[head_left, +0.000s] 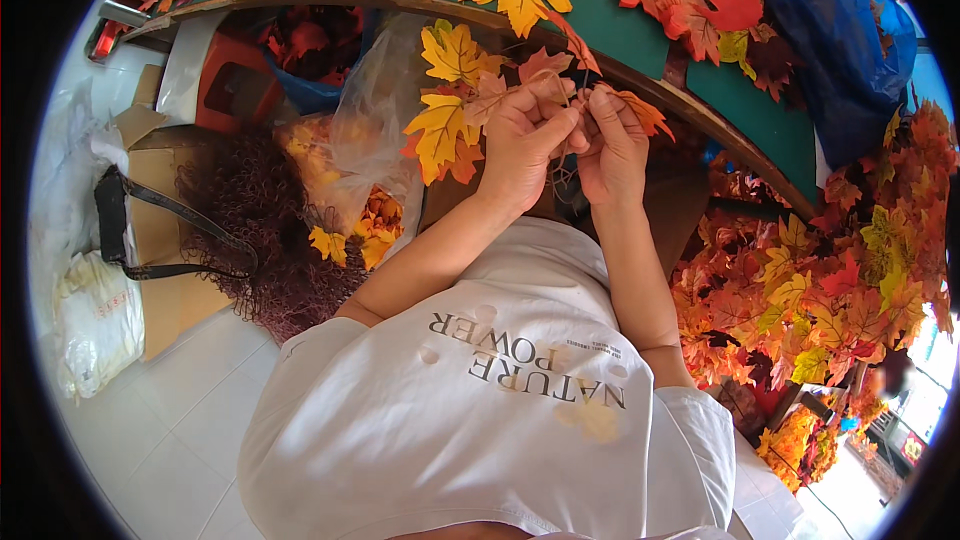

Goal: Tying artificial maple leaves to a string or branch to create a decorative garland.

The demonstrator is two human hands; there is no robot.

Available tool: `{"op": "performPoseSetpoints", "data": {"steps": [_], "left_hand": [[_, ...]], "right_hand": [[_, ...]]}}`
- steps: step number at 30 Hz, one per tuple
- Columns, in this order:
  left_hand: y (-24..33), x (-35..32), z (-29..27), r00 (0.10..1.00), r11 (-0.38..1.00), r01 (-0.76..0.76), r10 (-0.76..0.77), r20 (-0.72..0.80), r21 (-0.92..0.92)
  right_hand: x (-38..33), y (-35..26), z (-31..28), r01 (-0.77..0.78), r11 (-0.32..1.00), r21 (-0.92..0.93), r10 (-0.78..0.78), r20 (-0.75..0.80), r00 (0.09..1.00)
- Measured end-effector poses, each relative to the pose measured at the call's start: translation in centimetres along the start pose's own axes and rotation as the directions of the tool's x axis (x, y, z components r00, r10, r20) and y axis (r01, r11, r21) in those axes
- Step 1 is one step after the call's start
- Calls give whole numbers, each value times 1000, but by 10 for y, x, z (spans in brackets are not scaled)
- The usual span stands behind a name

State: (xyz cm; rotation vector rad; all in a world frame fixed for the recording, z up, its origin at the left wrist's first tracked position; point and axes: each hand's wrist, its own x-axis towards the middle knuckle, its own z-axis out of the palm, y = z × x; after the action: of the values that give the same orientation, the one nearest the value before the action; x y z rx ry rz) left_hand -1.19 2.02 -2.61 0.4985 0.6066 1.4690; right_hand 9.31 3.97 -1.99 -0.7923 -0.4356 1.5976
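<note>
A: Two hands up at the near edge of the green tabletop [640,25], working one leaf sprig [465,105].

B: Sprig details?

A: Artificial maple leaves, yellow and orange with some dull pink, fanned out left of the hands and just in front of the tabletop's near edge. It's held in the air, not resting on anything.

B: Grip?

A: Left hand [522,145] has its fingers curled round the sprig's base, thumb pressed toward the right hand. Right hand [612,145] has its fingers pinched together on a small orange leaf [640,112] and a thin stem. The two hands touch at the fingertips.

B: What can't you see?

A: The stem is mostly hidden behind the knuckles; can't tell how the pieces join. The clear bag of leaves [355,155] below the tabletop blurs its contents. The leaf pile [820,290] on the right and the blue bag [835,20] at the far right corner are cut off by the lens rim.
</note>
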Motion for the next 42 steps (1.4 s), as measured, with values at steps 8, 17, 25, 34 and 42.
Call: {"op": "performPoseSetpoints", "data": {"steps": [8,17,25,34,42], "left_hand": [[-3,0,-4,999,999,-5,7,-41,49],[-10,5,-8,998,1000,-6,4,-68,-22],[-13,8,-21,983,977,-100,68,-170,-188],[-43,7,-37,964,966,-31,97,-248,258],[-39,15,-49,933,998,42,-20,-361,54]], "right_hand": [[0,8,-10,39,995,-91,-35,41,999],[-2,9,-9,285,808,-516,-295,65,953],[-20,17,-16,534,373,-758,-380,401,834],[-12,-14,-20,586,-387,-712,-241,691,681],[91,-200,-40,117,-861,-495,-458,855,244]]}}
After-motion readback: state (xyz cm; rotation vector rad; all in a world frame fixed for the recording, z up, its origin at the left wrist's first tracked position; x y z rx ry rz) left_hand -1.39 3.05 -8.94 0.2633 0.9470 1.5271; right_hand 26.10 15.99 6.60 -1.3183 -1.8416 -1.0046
